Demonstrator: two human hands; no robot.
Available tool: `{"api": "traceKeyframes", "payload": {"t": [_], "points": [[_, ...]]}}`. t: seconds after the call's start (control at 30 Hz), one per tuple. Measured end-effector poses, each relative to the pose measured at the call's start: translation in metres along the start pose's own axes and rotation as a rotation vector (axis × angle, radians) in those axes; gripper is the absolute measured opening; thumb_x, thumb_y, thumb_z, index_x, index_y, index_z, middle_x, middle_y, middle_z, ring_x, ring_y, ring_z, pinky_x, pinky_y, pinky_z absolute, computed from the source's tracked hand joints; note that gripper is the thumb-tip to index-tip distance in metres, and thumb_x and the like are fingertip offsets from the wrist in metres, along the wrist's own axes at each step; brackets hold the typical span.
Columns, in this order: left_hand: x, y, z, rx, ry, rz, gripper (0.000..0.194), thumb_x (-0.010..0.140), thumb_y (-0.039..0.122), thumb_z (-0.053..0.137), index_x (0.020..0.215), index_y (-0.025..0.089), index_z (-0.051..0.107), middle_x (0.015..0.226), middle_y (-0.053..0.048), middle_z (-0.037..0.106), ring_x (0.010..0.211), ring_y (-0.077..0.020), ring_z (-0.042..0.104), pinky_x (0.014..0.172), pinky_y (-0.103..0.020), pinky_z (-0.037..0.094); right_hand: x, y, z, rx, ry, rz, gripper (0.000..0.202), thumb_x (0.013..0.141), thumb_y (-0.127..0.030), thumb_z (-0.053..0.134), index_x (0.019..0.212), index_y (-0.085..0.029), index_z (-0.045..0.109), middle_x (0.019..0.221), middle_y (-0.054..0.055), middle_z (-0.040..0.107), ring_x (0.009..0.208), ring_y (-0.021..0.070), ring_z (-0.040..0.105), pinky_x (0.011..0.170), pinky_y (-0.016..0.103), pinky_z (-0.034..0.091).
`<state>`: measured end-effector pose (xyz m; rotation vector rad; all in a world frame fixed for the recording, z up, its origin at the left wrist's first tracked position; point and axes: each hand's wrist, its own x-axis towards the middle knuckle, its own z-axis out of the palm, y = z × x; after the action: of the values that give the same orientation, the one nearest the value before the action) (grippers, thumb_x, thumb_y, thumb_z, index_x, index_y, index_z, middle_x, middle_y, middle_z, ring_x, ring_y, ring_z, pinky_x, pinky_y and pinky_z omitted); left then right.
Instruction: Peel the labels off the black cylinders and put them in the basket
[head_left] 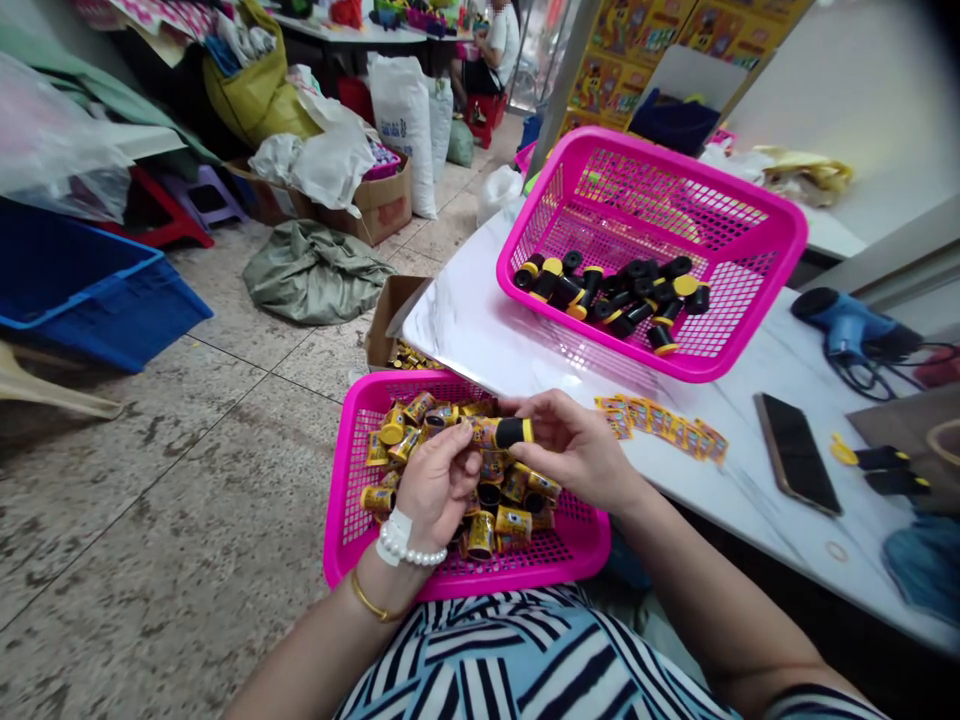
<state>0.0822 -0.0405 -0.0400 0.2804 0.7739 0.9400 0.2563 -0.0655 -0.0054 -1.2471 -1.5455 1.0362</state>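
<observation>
Above a pink basket (pixel 335 530) on the lap, my left hand (pixel 441 480) pinches the label-wrapped end of a small black cylinder with a yellow cap (pixel 513 432). My right hand (pixel 574 448) is curved around the capped end with thumb and fingers apart; whether it touches the cylinder is hard to tell. Many yellow-labelled cylinders (pixel 481 535) fill the lap basket. Another pink basket (pixel 787 250), tilted on the marble-patterned table (pixel 465 325), holds black cylinders with yellow caps (pixel 634 300). A fanned row of yellow-orange labels (pixel 664 425) lies on the table near my right hand.
A phone (pixel 796 452), a blue heat gun or dryer (pixel 851 320) and loose black-and-yellow pieces (pixel 881 458) are on the table's right. A cardboard box (pixel 382 325) stands beyond the lap basket. A blue crate (pixel 97 280) is at left; a person (pixel 499 50) sits far back.
</observation>
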Motion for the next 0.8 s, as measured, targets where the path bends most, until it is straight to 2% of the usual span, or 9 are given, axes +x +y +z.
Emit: {"api": "traceKeyframes", "payload": {"t": [0.07,0.17,0.23,0.3,0.4,0.47,0.53,0.63,0.8], "points": [[-0.006,0.000,-0.002,0.033,0.021,0.033,0.033,0.062,0.031,0.087,0.075,0.012,0.063,0.062,0.004,0.055,0.048,-0.0031,0.046,0.034,-0.011,0.022,-0.004,0.005,0.003,0.123,0.010,0.054,0.026,0.081,-0.027,0.074,0.101,-0.022,0.058,0.102,0.005,0.072,0.084,0.0169,0.071,0.076,0.032,0.061],[-0.012,0.001,-0.006,0.062,0.044,0.077,0.035,0.064,0.031,0.087,0.086,0.012,0.068,0.070,0.001,0.059,0.055,-0.0048,0.050,0.038,-0.012,0.028,-0.012,0.008,0.004,0.143,0.100,0.039,0.029,0.077,-0.026,0.079,0.099,-0.022,0.060,0.095,0.003,0.073,0.082,0.0160,0.071,0.075,0.029,0.060],[-0.012,0.004,-0.008,0.095,-0.014,0.057,0.041,0.068,0.034,0.085,0.100,0.014,0.069,0.081,-0.002,0.064,0.062,-0.0080,0.056,0.041,-0.013,0.034,-0.016,0.009,0.003,0.123,0.117,0.031,0.031,0.076,-0.025,0.081,0.100,-0.022,0.062,0.094,0.003,0.072,0.079,0.0153,0.070,0.071,0.027,0.060],[-0.011,0.007,-0.010,0.163,-0.127,-0.014,0.046,0.071,0.035,0.084,0.109,0.017,0.068,0.089,-0.005,0.066,0.068,-0.0118,0.060,0.045,-0.017,0.040,-0.020,0.010,0.002,0.075,0.093,0.008,0.033,0.076,-0.026,0.082,0.103,-0.021,0.064,0.092,0.003,0.072,0.076,0.0156,0.070,0.069,0.028,0.060],[-0.006,0.009,-0.013,0.306,-0.234,-0.065,0.041,0.071,0.035,0.084,0.105,0.016,0.070,0.076,-0.003,0.065,0.058,-0.0103,0.056,0.046,-0.019,0.040,-0.022,0.010,0.002,-0.094,0.093,-0.116,0.030,0.078,-0.028,0.081,0.106,-0.023,0.068,0.101,0.005,0.070,0.088,0.0191,0.069,0.072,0.031,0.060],[-0.004,0.008,-0.013,0.400,-0.232,-0.027,0.037,0.069,0.034,0.085,0.098,0.015,0.072,0.070,-0.001,0.064,0.053,-0.0081,0.052,0.047,-0.019,0.040,-0.022,0.011,0.004,-0.214,0.124,-0.219,0.029,0.080,-0.027,0.079,0.107,-0.026,0.071,0.106,0.006,0.068,0.093,0.0196,0.067,0.072,0.031,0.061],[-0.002,0.005,-0.011,0.496,-0.224,0.040,0.035,0.068,0.033,0.086,0.096,0.015,0.075,0.074,-0.002,0.067,0.056,-0.0087,0.054,0.053,-0.020,0.044,-0.022,0.014,0.008,-0.267,0.144,-0.293,0.027,0.081,-0.025,0.078,0.108,-0.027,0.072,0.104,0.006,0.066,0.090,0.0186,0.066,0.071,0.031,0.060],[0.000,-0.001,-0.008,0.578,-0.231,0.100,0.034,0.068,0.033,0.085,0.096,0.015,0.077,0.075,-0.003,0.069,0.060,-0.0103,0.057,0.058,-0.021,0.046,-0.022,0.021,0.013,-0.259,0.151,-0.316,0.025,0.085,-0.023,0.074,0.109,-0.028,0.072,0.100,0.005,0.064,0.084,0.0172,0.066,0.068,0.031,0.060],[0.001,-0.002,-0.013,0.484,-0.238,-0.016,0.050,0.072,0.043,0.081,0.114,0.018,0.069,0.070,-0.002,0.067,0.056,-0.0123,0.060,0.051,-0.022,0.045,-0.024,0.027,0.010,-0.272,0.170,-0.292,0.032,0.082,-0.026,0.078,0.114,-0.029,0.071,0.101,0.005,0.064,0.078,0.0158,0.065,0.063,0.029,0.059]]}}
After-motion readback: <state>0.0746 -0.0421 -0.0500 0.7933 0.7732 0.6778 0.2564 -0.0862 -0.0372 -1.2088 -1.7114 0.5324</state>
